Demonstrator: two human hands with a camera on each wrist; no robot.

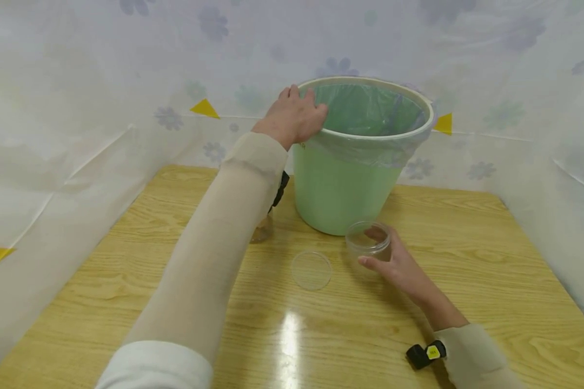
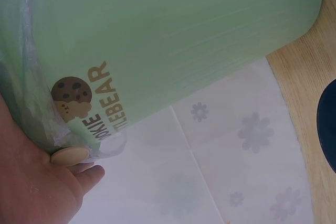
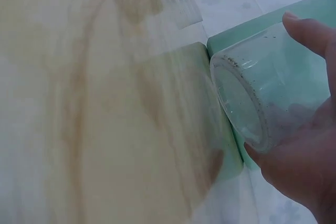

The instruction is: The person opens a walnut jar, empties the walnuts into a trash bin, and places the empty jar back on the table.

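A light green bin (image 1: 340,189) with a clear plastic liner stands at the back of the wooden table (image 1: 467,259). My left hand (image 1: 294,116) grips its near-left rim, fingers over the edge; in the left wrist view the thumb (image 2: 71,157) presses the liner against the bin's wall (image 2: 173,40). My right hand (image 1: 394,265) holds a small clear jar (image 1: 367,240), open-topped, just in front of the bin's base. In the right wrist view the jar (image 3: 262,93) looks empty except for fine specks, with my fingers (image 3: 310,30) curled round it. A clear round lid (image 1: 311,270) lies flat to the jar's left.
A small brownish object (image 1: 263,232) sits partly hidden behind my left forearm. Flower-printed plastic sheeting (image 1: 78,108) walls the table on three sides. Bare wood stretches toward me, with a glare patch (image 1: 289,329).
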